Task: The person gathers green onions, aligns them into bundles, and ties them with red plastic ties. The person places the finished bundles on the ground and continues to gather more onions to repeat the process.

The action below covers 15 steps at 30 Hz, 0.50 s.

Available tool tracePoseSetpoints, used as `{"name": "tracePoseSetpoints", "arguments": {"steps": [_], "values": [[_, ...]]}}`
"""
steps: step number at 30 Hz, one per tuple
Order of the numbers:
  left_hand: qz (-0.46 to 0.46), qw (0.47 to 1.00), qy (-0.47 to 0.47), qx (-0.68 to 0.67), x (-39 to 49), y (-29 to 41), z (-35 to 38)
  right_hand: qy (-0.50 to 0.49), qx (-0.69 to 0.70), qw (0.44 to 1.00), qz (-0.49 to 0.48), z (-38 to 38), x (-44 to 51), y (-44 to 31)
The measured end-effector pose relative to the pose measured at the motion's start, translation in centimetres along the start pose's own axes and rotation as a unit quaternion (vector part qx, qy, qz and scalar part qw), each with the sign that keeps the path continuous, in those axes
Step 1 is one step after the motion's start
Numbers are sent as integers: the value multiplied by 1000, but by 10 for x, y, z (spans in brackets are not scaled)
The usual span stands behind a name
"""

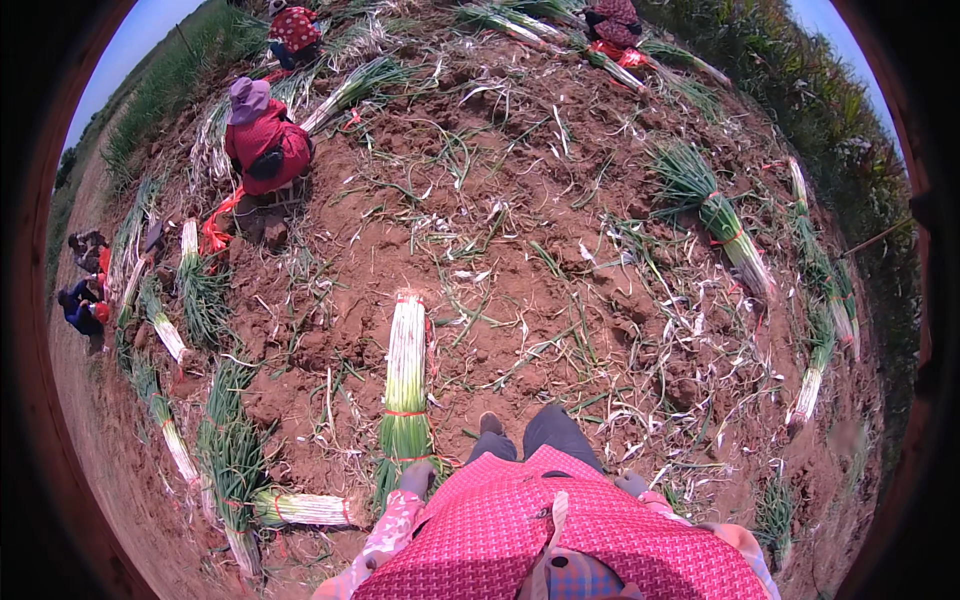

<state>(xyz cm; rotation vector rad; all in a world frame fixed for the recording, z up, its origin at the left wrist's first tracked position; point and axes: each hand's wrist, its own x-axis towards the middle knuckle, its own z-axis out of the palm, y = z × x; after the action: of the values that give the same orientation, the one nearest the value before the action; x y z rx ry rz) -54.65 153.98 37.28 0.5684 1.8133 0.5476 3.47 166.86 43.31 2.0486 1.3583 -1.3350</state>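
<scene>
A bundle of green onions (405,360) is in front of me on my left, white root ends away from me and green leaves towards me. Red ties bind it in several places. My left hand (418,478), in a grey glove, overlaps the leafy end; whether its fingers grip the leaves is not plain. At my right side hangs my right hand (631,482), also gloved, over soil and loose leaves. Its fingers are too small and partly hidden to read, and I see nothing in it.
More tied onion bundles lie left (311,508) and right (731,232). A crouching person (270,142) works at the upper left, with red ties (216,225) nearby. Other people work farther off. Leaf scraps litter the clumpy soil (510,300); tall plants (817,112) edge the right.
</scene>
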Motion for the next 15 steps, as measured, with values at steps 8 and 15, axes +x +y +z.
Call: {"name": "tracePoseSetpoints", "arguments": {"steps": [8, 15], "values": [[263, 940, 3, 217, 55, 84, -15, -43, -100, 991, -84, -22, 152, -44], [67, 940, 26, 333, 166, 57, -37, -29, 17, 992, -120, -92, 240, -306]]}}
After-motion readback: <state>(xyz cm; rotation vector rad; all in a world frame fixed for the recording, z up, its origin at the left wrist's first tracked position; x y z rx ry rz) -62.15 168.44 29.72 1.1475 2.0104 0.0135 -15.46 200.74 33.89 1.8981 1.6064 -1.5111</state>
